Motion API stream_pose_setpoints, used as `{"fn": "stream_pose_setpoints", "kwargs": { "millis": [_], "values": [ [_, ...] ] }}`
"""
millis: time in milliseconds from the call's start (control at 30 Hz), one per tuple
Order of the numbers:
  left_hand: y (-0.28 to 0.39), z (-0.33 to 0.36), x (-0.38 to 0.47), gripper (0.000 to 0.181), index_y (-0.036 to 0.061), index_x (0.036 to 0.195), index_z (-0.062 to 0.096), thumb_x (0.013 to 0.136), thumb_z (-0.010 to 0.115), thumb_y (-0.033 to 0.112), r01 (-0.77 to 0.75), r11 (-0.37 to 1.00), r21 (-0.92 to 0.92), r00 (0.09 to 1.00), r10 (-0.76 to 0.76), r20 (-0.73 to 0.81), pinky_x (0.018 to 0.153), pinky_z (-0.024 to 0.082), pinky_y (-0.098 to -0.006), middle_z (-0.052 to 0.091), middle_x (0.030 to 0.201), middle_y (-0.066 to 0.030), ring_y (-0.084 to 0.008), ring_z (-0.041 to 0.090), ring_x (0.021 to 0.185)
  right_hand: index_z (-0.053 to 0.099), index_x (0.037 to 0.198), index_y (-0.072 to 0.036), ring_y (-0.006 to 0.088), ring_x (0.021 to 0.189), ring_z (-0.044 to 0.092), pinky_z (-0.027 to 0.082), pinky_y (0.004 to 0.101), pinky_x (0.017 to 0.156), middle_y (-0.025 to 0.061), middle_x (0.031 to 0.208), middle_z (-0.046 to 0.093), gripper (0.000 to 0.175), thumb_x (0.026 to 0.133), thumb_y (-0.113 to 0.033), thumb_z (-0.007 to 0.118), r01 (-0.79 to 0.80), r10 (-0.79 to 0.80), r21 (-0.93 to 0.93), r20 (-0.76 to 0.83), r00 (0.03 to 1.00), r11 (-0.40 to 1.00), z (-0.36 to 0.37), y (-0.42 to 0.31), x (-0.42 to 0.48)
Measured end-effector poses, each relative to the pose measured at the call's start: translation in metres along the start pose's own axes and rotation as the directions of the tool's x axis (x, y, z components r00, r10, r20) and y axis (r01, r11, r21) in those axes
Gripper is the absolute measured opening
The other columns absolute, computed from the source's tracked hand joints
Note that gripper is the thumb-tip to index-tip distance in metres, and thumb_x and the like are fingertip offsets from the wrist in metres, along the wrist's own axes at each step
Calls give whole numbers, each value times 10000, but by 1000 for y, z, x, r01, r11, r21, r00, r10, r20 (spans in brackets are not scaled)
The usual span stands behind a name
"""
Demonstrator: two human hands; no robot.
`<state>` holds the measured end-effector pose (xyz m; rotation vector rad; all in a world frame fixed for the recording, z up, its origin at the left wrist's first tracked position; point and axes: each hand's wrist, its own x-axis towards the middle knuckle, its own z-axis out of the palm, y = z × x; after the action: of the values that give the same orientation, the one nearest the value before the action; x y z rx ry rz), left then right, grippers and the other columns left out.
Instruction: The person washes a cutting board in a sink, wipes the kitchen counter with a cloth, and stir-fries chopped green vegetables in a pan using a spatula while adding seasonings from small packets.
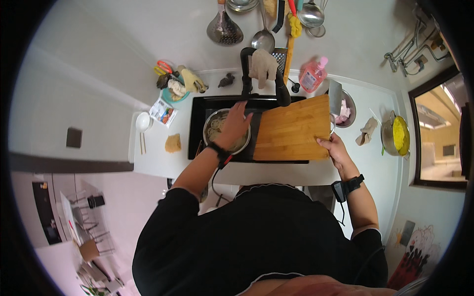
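Note:
My right hand (335, 148) grips the near right edge of a wooden cutting board (294, 129), its thumb on top; the board covers the right part of the black sink (197, 111). My left hand (236, 124) reaches over a metal bowl (204, 125) in the sink, fingers extended toward the base of the black faucet (246, 81); whether it touches the faucet cannot be told. Sliced lotus root (213, 130) lies in the bowl. A beige cloth (263, 66) hangs on the faucet. A cleaver (335, 97) lies beyond the board's right edge, over a metal bowl (351, 111) with pink contents.
Pink soap bottle (313, 77) stands behind the board. A pot with yellow contents (399, 137) and a cloth (367, 131) are at right. Left of the sink are a sponge (173, 143), a packet (163, 112), a white bowl (143, 122) and chopsticks (143, 143). Ladles (263, 40) hang behind.

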<state>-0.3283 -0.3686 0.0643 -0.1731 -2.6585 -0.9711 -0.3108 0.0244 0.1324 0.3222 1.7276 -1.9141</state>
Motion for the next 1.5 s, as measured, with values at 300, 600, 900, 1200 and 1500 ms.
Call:
{"fn": "stream_pose_setpoints", "kwargs": {
  "millis": [300,600,900,1200,1500],
  "values": [
    [-60,70,47,254,10,1096,674,947,668,215,-98,993,-60,969,109,223,1058,451,-490,672,1163,-181,-432,552,1220,563,1291,30,212,1097,664,513,331,964,130,1205,689,403,941,-103,712,-49,54,31,-217,975,998,66,4,42],
    [24,86,-39,540,122,1591,349,1083,426,288,12,914,-405,852,202,482,1229,184,-558,181,1693,-168,-473,183,1527,587,1249,14,197,1044,670,521,316,919,110,1148,702,361,950,-140,719,-44,57,57,-255,965,997,95,38,56],
    [-19,169,5,546,201,1625,283,1104,376,336,-45,918,-394,861,236,451,1250,127,-524,133,1711,-132,-435,96,1559,593,1242,-1,191,1015,680,531,305,909,113,1143,702,348,921,-70,710,-20,55,114,-305,951,993,87,31,21],
    [-107,181,11,679,168,1644,211,1090,406,507,384,826,-412,835,-119,538,1225,238,-433,140,1712,-138,-360,202,1551,619,1224,-9,172,1055,670,521,302,945,95,1166,703,298,953,-110,691,20,29,135,-347,937,991,73,-1,-15],
    [-133,92,-31,499,61,1421,488,1034,637,339,842,-110,-527,487,-262,833,988,527,-364,593,1350,-58,-197,591,1223,549,1356,15,191,1127,664,533,321,972,102,1247,674,452,1002,-235,680,-210,242,168,-205,948,963,36,25,26]
  ]
}}
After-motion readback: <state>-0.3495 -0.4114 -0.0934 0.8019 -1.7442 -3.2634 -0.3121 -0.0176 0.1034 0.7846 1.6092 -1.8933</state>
